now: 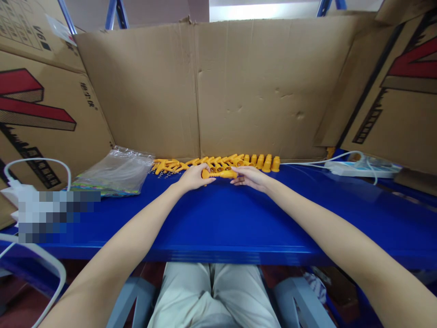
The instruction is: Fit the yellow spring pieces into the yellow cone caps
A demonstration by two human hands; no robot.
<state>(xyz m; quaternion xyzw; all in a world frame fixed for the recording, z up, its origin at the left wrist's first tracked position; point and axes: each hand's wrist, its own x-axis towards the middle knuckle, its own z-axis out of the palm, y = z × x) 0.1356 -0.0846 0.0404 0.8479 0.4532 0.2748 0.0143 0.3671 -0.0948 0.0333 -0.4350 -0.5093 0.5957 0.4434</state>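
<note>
A yellow plastic piece (221,174) with a ribbed, narrow middle lies crosswise between my hands, just above or on the blue table. My left hand (194,177) closes on its left end, thumb pointing right. At the other end, the bent fingers of my right hand (251,176) grip it, partly hiding that end. Just behind my hands, slanted yellow plastic parts (218,161) lie in a row. Several yellow cup-shaped pieces (267,164) stand to the right. Left of my left hand are branched yellow parts (165,165) and small metal bits (167,173), too small to name.
A clear plastic bag (118,173) lies left on the blue table (225,223). A white power strip (363,168) with cables sits at the right. Cardboard (259,91) walls the back and sides. White plugs and a cable (37,159) are at the left edge.
</note>
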